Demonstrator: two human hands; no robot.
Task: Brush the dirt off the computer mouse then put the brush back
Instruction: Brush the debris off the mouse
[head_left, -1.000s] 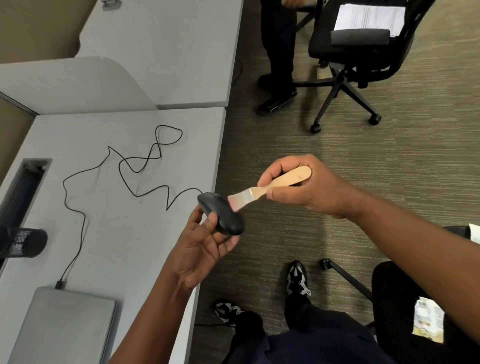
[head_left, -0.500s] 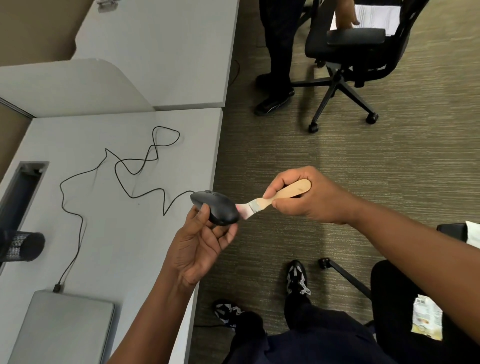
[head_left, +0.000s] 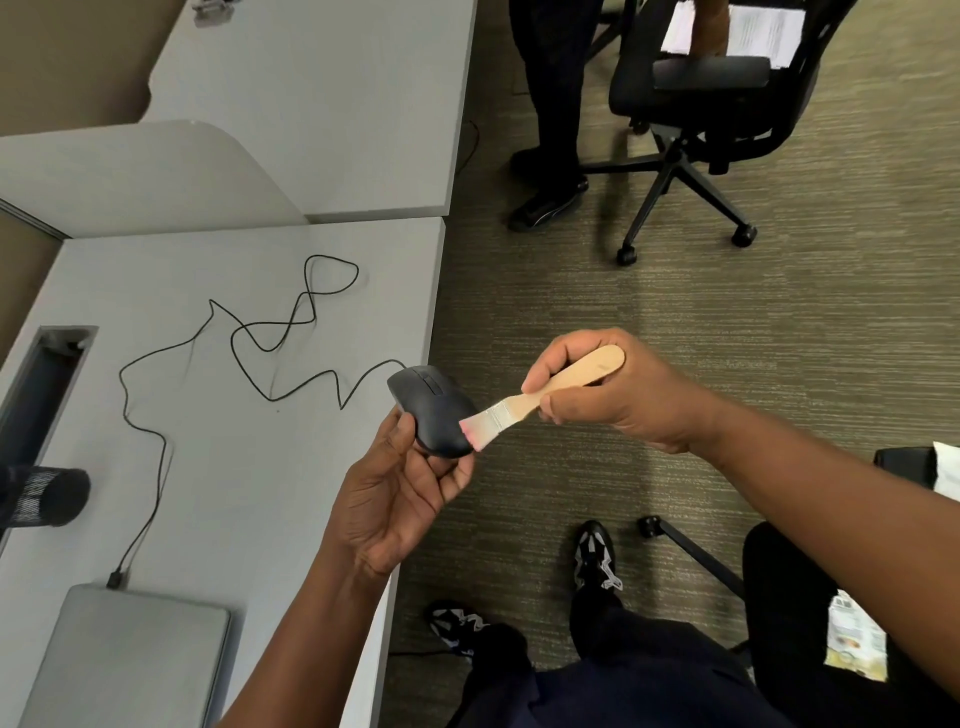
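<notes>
- Mouse (head_left: 434, 413) sits gripped in your left hand (head_left: 400, 499), past the desk (head_left: 249, 467) edge.
- Brush (head_left: 540, 397), clamped in your right hand (head_left: 618, 389), touches its near end with its bristles.

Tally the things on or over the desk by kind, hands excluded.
Mouse: 1
Brush: 1
Cable: 1
Laptop: 1
Mesh pen cup: 1
Total: 5

The left hand holds the mouse; the right hand grips the brush.
</notes>
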